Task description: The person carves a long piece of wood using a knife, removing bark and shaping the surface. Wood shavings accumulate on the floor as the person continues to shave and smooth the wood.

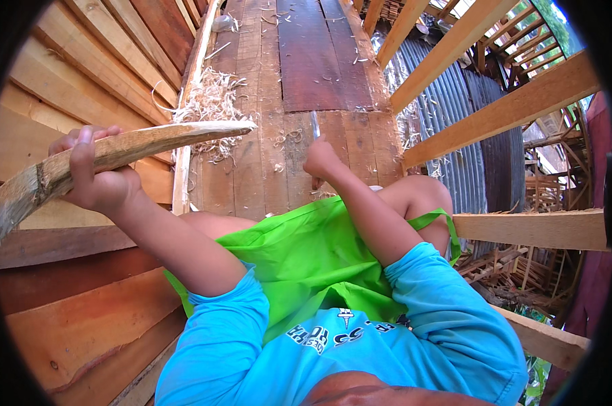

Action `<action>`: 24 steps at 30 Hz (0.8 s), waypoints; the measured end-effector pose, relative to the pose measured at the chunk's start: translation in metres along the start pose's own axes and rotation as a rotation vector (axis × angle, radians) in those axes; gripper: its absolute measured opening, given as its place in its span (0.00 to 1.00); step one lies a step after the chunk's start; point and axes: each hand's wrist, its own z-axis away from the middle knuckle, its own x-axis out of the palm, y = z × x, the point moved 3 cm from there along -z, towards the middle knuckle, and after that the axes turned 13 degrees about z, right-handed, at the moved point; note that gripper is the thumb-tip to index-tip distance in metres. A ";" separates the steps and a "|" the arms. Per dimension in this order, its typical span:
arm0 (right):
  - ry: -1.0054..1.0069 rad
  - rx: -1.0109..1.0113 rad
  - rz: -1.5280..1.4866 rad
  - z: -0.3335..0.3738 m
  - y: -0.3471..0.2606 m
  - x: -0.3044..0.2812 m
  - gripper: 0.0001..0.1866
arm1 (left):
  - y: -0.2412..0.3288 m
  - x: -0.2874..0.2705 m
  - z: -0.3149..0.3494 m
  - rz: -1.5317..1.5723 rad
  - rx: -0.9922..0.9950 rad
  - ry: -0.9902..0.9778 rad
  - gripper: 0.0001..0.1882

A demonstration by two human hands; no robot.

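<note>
My left hand (101, 177) is closed round a long, slightly curved piece of wood (140, 143) and holds it up at the left. The wood's pale, whittled tip points right, over the floor; its thick, rough end runs out at the left rim. Over the floor in front of my lap, my right hand (321, 161) is a fist round a knife. The knife's narrow blade (315, 126) points away from me, and the end of its handle (317, 183) shows below the fist. Wood and knife are apart. A green apron (299, 250) covers my lap.
Curly wood shavings (214, 101) lie heaped by the left wall, with more scattered over the plank floor (252, 166). A dark board (313, 61) lies ahead. Overlapping planks (89, 74) wall the left side. Slanted rails (502, 108) edge the right, with corrugated metal sheets (448, 115) beyond and below.
</note>
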 end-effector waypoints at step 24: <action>0.404 -0.776 0.573 -0.012 -0.061 0.013 0.66 | 0.003 -0.014 -0.005 -0.018 -0.049 -0.004 0.07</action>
